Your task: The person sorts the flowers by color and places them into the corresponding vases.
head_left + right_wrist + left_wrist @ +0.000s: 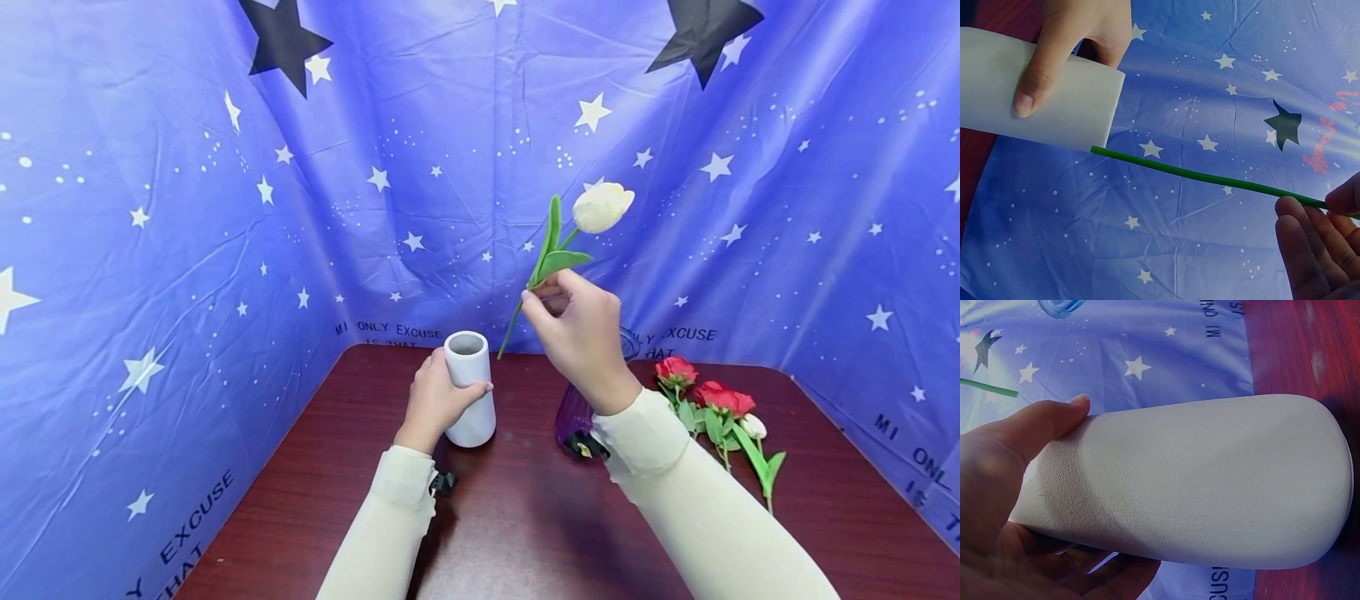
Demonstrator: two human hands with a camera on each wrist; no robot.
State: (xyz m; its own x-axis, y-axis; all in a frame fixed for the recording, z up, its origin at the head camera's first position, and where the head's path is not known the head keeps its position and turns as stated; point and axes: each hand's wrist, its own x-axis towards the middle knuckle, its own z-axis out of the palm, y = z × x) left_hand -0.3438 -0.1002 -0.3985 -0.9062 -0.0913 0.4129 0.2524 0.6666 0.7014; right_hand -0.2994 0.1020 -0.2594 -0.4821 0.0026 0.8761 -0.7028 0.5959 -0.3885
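Observation:
A white vase (471,417) stands upright on the table, its round mouth facing up. My left hand (438,396) grips it near the top, thumb across the front and fingers behind, as the left wrist view also shows along the vase's side (1210,481). With thumb and fingertips my right hand (581,333) pinches the green stem of a white tulip (602,207), bloom up and tilted right, leaves just above the fingers. The stem's lower end hangs just right of the vase's mouth. In the right wrist view the stem (1197,175) overlaps the vase's rim corner.
Behind my right wrist stands a purple glass vase (567,417), partly hidden. Red roses (723,398) and another white tulip (752,427) lie at the table's right side. A blue star-printed cloth (450,208) walls in the dark red table (517,517).

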